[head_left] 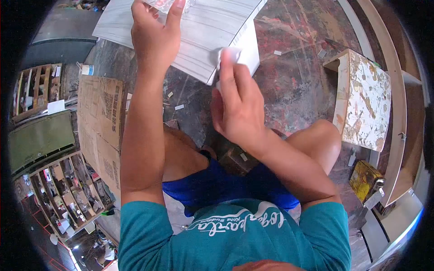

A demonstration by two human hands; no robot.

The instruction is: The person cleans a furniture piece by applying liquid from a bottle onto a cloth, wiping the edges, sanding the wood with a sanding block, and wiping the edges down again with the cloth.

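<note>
A light grey panel with dark wood-like streaks [199,38] lies in front of me, its near corner pointing toward my lap. At the top, my left hand [157,34] holds crinkled clear plastic [165,4] between thumb and fingers, above the panel. My right hand [237,92] is closed around a small white piece [231,55] beside the panel's right edge. Motion blurs this piece, so its shape is unclear. A white side face [251,47] shows below the panel's right edge.
Flattened cardboard [100,122] lies to the left, near wooden racks of small items [68,194]. At the right are a paint-spattered stool [367,99], a yellow can [364,180] and long boards [398,90]. Small white scraps dot the stained floor [289,81].
</note>
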